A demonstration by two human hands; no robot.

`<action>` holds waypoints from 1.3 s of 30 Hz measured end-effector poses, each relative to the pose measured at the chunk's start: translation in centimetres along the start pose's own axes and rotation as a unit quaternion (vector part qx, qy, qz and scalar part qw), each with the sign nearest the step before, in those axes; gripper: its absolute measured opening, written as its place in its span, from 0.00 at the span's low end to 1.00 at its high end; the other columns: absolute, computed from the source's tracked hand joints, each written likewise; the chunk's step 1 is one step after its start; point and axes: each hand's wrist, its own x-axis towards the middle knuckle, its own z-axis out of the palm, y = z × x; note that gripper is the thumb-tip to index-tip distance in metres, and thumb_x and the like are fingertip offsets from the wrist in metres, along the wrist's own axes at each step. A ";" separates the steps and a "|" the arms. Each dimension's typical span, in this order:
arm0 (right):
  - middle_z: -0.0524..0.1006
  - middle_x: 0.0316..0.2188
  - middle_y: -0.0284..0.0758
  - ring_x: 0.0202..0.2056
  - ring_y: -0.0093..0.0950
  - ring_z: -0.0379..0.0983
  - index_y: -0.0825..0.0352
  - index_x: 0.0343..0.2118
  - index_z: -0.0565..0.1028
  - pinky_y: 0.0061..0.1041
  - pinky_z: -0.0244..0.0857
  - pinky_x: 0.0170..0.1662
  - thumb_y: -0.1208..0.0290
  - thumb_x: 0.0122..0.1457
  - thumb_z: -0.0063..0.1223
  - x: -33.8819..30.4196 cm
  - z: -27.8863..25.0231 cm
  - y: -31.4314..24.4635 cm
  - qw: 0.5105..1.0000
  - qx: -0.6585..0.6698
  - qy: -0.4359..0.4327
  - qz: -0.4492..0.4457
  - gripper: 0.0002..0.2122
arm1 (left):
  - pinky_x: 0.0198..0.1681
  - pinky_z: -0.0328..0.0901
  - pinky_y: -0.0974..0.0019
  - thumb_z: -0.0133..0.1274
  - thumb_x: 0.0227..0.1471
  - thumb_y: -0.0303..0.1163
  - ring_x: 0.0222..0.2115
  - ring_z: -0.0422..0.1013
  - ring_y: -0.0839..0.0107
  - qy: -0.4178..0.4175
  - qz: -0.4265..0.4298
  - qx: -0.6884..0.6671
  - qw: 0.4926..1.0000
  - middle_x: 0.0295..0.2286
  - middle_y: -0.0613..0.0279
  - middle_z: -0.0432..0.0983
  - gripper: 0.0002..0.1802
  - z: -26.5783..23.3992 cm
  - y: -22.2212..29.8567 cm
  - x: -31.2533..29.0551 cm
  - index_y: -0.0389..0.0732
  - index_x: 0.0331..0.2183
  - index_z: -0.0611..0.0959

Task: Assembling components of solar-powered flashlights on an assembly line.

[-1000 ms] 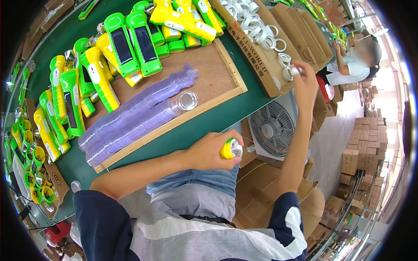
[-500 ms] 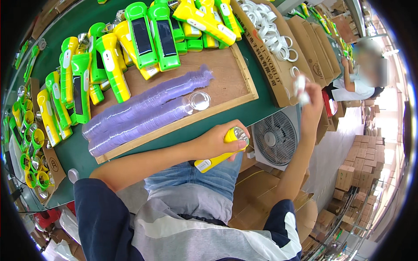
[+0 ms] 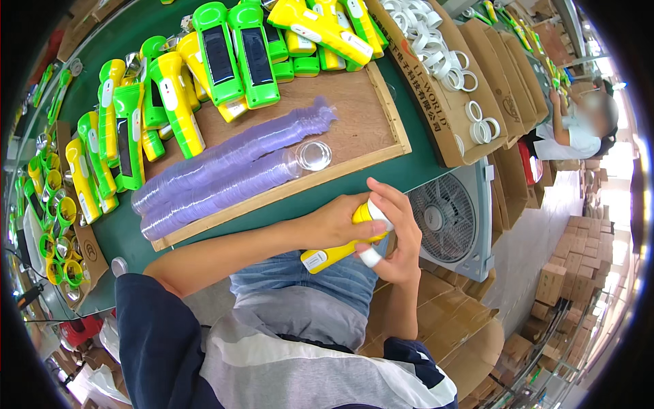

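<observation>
My left hand (image 3: 340, 221) is closed around a yellow flashlight (image 3: 327, 258), held tilted above my lap with its head up to the right. At that head my right hand (image 3: 403, 242) is closed over a white ring (image 3: 380, 213), which lies against the flashlight's front end. The fingers partly hide the ring, so I cannot tell how far it sits on. A second white piece (image 3: 370, 256) shows by the right thumb; whether it is a ring or a finger cover is unclear. Loose white rings (image 3: 449, 68) fill a cardboard box (image 3: 436, 140) at the right.
A wood-edged board (image 3: 354, 163) on the green table (image 3: 381, 178) carries rows of clear lens discs (image 3: 231, 160). Green and yellow flashlights (image 3: 221, 61) are piled behind them. More flashlight heads lie at the far left. A box fan (image 3: 443, 218) stands right of my lap; a co-worker (image 3: 579, 129) sits beyond.
My right hand has come down and left from the ring box to the flashlight head, bringing a white ring. My left hand still holds the flashlight in nearly the same place.
</observation>
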 end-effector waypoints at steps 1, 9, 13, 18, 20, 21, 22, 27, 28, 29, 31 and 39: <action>0.70 0.55 0.51 0.52 0.40 0.70 0.70 0.53 0.70 0.34 0.63 0.54 0.67 0.46 0.66 0.0 0.3 0.1 1.000 -0.022 0.007 -0.006 0.30 | 0.29 0.68 0.68 0.45 0.63 0.47 0.28 0.74 0.70 0.010 -0.014 -0.021 1.000 0.31 0.58 0.76 0.23 -0.1 0.2 -0.1 0.36 0.45 0.73; 0.72 0.51 0.47 0.50 0.42 0.72 0.68 0.50 0.71 0.35 0.66 0.52 0.77 0.42 0.67 -0.9 2.2 -1.1 0.995 -0.022 0.088 0.044 0.28 | 0.30 0.67 0.68 0.22 0.63 0.62 0.26 0.73 0.70 0.025 -0.062 0.020 0.998 0.25 0.60 0.76 0.41 -0.4 2.6 -0.4 0.39 0.30 0.79; 0.73 0.50 0.47 0.49 0.42 0.72 0.69 0.49 0.72 0.37 0.66 0.53 0.79 0.43 0.66 -1.3 2.4 -1.4 0.993 -0.025 0.099 0.054 0.27 | 0.32 0.67 0.66 0.22 0.65 0.57 0.27 0.72 0.68 0.020 -0.077 0.021 0.997 0.27 0.57 0.74 0.34 -0.2 2.1 -0.3 0.38 0.39 0.73; 0.75 0.47 0.46 0.49 0.42 0.73 0.71 0.47 0.74 0.38 0.66 0.54 0.79 0.44 0.65 -0.7 3.4 -1.1 0.992 -0.051 0.112 0.018 0.24 | 0.36 0.67 0.65 0.23 0.66 0.54 0.29 0.69 0.66 0.085 -0.020 -0.054 0.995 0.31 0.57 0.72 0.28 0.4 0.5 -0.1 0.40 0.45 0.65; 0.76 0.46 0.45 0.48 0.42 0.73 0.71 0.47 0.74 0.39 0.66 0.54 0.79 0.44 0.65 -0.6 3.4 -1.0 0.992 -0.051 0.117 0.002 0.23 | 0.31 0.71 0.69 0.20 0.64 0.61 0.29 0.74 0.72 0.088 -0.035 -0.110 0.989 0.35 0.56 0.73 0.33 0.3 0.7 0.0 0.42 0.47 0.65; 0.76 0.45 0.45 0.47 0.41 0.74 0.71 0.47 0.74 0.38 0.66 0.54 0.79 0.44 0.66 -0.5 3.4 -1.0 0.992 -0.037 0.117 0.014 0.23 | 0.31 0.71 0.69 0.20 0.64 0.61 0.29 0.74 0.72 0.088 -0.035 -0.110 0.989 0.35 0.56 0.73 0.33 0.1 0.6 0.0 0.42 0.47 0.65; 0.77 0.44 0.45 0.47 0.41 0.75 0.72 0.47 0.75 0.38 0.66 0.55 0.78 0.44 0.67 -0.5 3.4 -1.0 0.992 -0.024 0.118 0.025 0.24 | 0.30 0.71 0.69 0.20 0.63 0.62 0.29 0.74 0.72 0.071 -0.044 -0.143 0.986 0.35 0.56 0.73 0.34 -0.1 0.3 0.0 0.42 0.48 0.65; 0.77 0.44 0.46 0.47 0.40 0.75 0.72 0.47 0.75 0.36 0.66 0.55 0.76 0.45 0.67 -0.8 4.1 -1.2 0.986 -0.010 0.149 0.068 0.23 | 0.29 0.72 0.69 0.21 0.62 0.64 0.28 0.75 0.71 0.045 -0.049 -0.198 0.978 0.35 0.56 0.73 0.35 -0.4 0.1 -0.1 0.43 0.48 0.64; 0.77 0.44 0.46 0.47 0.39 0.75 0.72 0.46 0.75 0.35 0.66 0.54 0.76 0.45 0.67 -0.9 4.3 -1.3 0.982 0.019 0.166 0.090 0.22 | 0.29 0.71 0.70 0.21 0.62 0.64 0.29 0.75 0.71 0.035 -0.061 -0.210 0.975 0.35 0.56 0.73 0.35 -0.5 0.3 -0.2 0.43 0.49 0.64; 0.77 0.44 0.46 0.47 0.39 0.75 0.72 0.46 0.75 0.35 0.66 0.54 0.76 0.45 0.67 -1.3 4.6 -1.1 0.981 0.019 0.168 0.090 0.22 | 0.29 0.71 0.70 0.22 0.62 0.64 0.29 0.75 0.72 0.024 -0.073 -0.221 0.972 0.35 0.57 0.73 0.35 -0.5 0.5 -0.3 0.42 0.49 0.64; 0.77 0.45 0.46 0.46 0.38 0.76 0.72 0.46 0.76 0.33 0.68 0.51 0.76 0.46 0.67 -1.8 5.2 -0.5 0.974 0.038 0.194 0.109 0.22 | 0.29 0.71 0.71 0.22 0.62 0.64 0.29 0.75 0.73 0.037 -0.061 -0.182 0.981 0.36 0.57 0.73 0.36 -0.3 1.0 -0.1 0.42 0.51 0.63; 0.78 0.43 0.47 0.42 0.38 0.78 0.72 0.44 0.76 0.31 0.71 0.45 0.78 0.46 0.65 -0.9 3.8 0.1 0.981 -0.035 0.192 0.018 0.20 | 0.29 0.71 0.70 0.26 0.63 0.63 0.30 0.75 0.71 0.035 -0.052 -0.216 0.974 0.37 0.55 0.73 0.38 -0.3 0.5 0.4 0.40 0.58 0.59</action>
